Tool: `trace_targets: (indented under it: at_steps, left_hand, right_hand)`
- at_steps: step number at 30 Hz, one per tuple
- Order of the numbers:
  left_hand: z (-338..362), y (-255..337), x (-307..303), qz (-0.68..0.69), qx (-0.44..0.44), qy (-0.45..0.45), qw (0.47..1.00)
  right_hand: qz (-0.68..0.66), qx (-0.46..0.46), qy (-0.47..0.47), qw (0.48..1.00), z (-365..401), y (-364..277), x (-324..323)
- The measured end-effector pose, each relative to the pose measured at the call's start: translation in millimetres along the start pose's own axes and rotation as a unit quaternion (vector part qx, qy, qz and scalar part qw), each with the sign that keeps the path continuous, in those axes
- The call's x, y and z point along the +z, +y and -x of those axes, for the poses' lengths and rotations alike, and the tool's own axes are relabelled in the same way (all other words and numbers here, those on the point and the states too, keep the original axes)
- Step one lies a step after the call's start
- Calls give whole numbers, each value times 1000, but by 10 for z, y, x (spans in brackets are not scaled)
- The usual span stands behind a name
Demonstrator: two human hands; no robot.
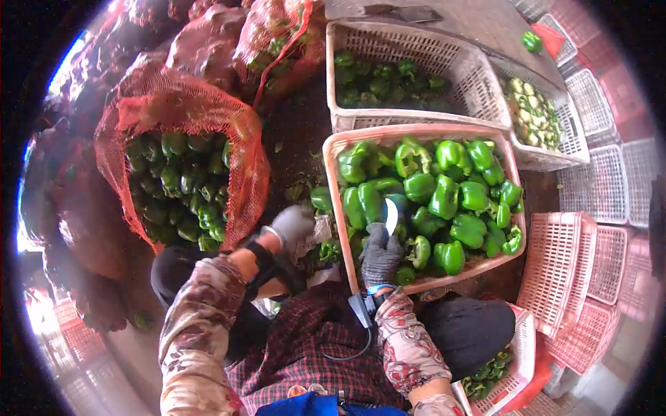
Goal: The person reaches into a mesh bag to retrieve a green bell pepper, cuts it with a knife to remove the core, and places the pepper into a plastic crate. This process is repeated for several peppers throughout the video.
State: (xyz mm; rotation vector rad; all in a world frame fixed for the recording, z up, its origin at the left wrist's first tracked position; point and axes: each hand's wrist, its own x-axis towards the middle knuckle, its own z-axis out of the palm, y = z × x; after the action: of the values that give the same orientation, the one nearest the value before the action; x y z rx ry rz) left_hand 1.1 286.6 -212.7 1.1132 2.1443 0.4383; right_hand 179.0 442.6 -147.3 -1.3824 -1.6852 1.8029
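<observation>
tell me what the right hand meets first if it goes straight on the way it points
Probably the green pepper just ahead of the right hand, beside the curved knife, though depth is unclear.

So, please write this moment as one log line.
left grey-gloved hand: blurred, between open red mesh sack and pink plastic crate | right dark-gloved hand: holds curved silver blade over green bell peppers

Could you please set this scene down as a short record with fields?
Red mesh sack: open, holding green peppers
Front crate: full of green peppers, some cut open
Crate behind: green pieces, in shadow
Back right crate: pale pieces
Left hand: gloved, blurred, between sack and front crate; grip unclear
Right hand: dark-gloved, over front crate, gripping a curved knife
</observation>
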Motion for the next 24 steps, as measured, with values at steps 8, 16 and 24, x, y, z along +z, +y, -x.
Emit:
trace_targets:
  at_steps: [8,16,24]
  left_hand:
    - [58,167,1519,-78,-38,50,995]
    - [255,84,1006,270,-181,154,933]
    - [1201,1135,-1003,609,57,127,781]
  right_hand:
    - [141,-94,33,985,-60,245,40]
    - [52,-65,30,996,-126,240,85]
    - [4,-178,-60,982,435,-603,-291]
